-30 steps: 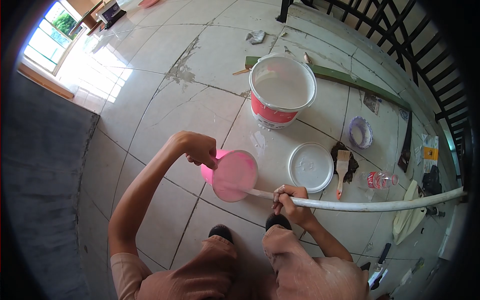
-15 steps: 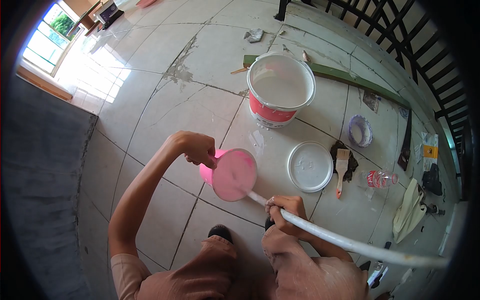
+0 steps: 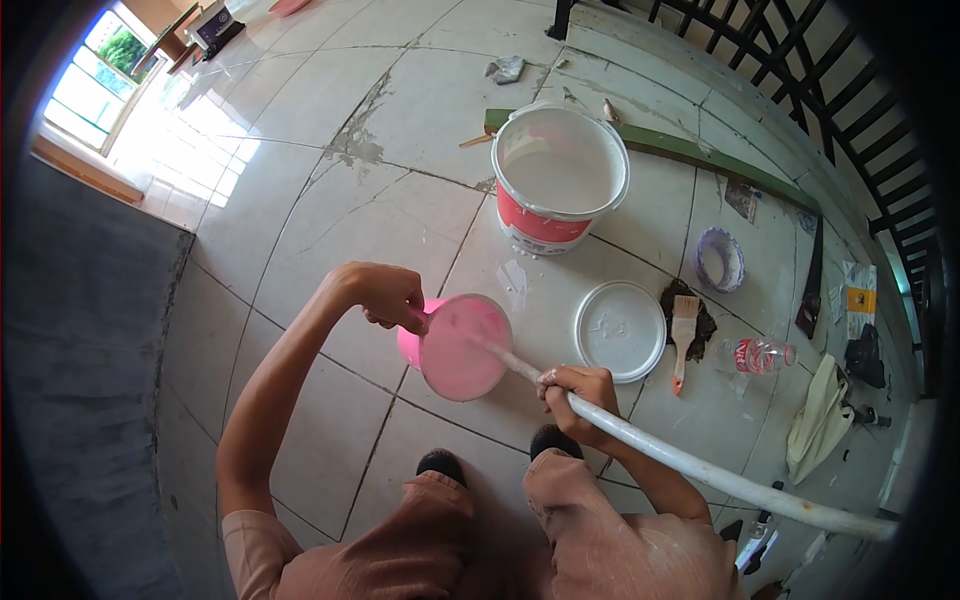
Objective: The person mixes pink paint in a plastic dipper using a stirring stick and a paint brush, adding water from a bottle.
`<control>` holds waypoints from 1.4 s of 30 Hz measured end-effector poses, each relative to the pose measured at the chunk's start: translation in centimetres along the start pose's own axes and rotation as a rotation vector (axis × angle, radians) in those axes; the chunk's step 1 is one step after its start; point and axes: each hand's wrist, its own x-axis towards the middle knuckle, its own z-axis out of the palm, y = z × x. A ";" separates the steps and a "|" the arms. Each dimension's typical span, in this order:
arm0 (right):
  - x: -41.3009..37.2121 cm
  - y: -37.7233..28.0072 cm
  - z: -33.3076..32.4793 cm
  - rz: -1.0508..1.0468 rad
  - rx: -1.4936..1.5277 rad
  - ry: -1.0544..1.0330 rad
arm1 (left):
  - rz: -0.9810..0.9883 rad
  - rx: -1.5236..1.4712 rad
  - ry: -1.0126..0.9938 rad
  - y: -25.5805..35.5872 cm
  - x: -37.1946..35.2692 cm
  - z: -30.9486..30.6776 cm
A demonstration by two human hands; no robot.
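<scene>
My left hand is closed on the grip of a pink plastic dipper. The dipper is tilted with its mouth toward me, and its inner wall looks wet or smeared. In my right hand is a long white pipe, fingers wrapped round it close to its far end. That end reaches into the dipper's mouth, while the rest runs back past my right knee to the right edge. Beyond the dipper stands a white and red paint bucket, holding white liquid.
Right of the dipper lie a white lid, a paintbrush on a dark rag, a purple-rimmed bowl and a plastic bottle. A green strip crosses behind the bucket, near a black railing. A dark grey wall stands left.
My right hand has shifted slightly right, and the pipe's tip sits higher in the dipper's mouth. The dipper has moved only a little; my left hand keeps its hold.
</scene>
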 end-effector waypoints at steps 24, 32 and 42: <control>1.5 0.5 -1.4 0.086 0.055 0.005 | -0.015 -0.115 0.043 -1.1 -0.3 0.9; -2.6 -1.4 0.4 0.123 0.163 -0.063 | -0.032 0.169 0.197 1.0 -0.5 2.1; -1.9 1.2 -1.0 0.162 0.262 0.117 | -0.109 0.247 0.134 3.2 -1.4 2.4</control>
